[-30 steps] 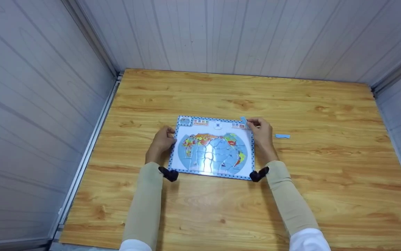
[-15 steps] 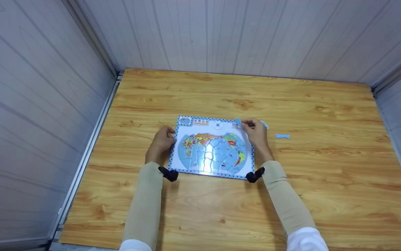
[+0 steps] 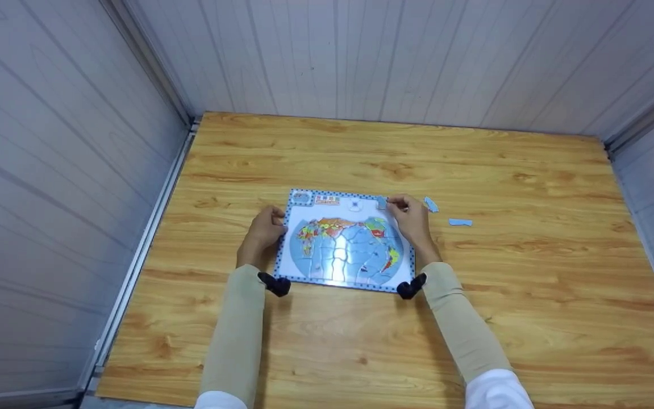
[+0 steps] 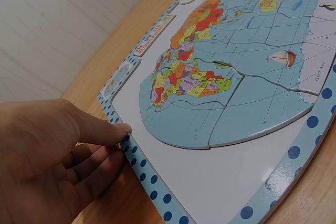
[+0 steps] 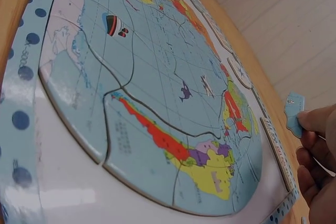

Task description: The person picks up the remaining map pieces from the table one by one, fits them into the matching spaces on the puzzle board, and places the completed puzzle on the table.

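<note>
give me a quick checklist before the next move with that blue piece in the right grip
1. Left grip steadying the rectangular white map board with a blue polka-dot border: ok, thumb on the border.
2. Right grip pinching the small light-blue puzzle piece: ok.
3. Held piece set down: not ok, it is up in the fingers.
4. Two narrow light-blue pieces placed: not ok, both lie on the yellow wood-grain tabletop, right of the board.
5. Where the held piece fits: cannot tell.
</note>
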A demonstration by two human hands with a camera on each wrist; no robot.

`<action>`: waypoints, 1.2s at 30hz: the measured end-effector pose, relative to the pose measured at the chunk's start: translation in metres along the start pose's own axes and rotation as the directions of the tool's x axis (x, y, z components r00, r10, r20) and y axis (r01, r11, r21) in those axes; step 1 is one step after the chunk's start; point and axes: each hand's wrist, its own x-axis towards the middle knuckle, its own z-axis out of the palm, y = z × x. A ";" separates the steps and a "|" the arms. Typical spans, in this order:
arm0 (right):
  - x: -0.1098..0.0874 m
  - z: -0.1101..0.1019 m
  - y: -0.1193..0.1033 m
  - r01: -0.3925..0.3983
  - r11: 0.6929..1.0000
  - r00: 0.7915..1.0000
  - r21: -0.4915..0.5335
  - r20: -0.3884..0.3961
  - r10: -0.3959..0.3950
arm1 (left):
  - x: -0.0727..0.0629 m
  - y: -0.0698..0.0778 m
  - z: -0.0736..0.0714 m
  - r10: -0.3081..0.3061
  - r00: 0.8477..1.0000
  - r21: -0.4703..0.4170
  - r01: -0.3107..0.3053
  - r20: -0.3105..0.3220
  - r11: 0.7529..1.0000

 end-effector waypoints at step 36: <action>0.000 0.023 -0.002 -0.022 0.998 0.977 -0.051 0.209 0.032 | 0.003 -0.002 0.000 0.030 0.999 0.015 -0.030 -0.014 0.999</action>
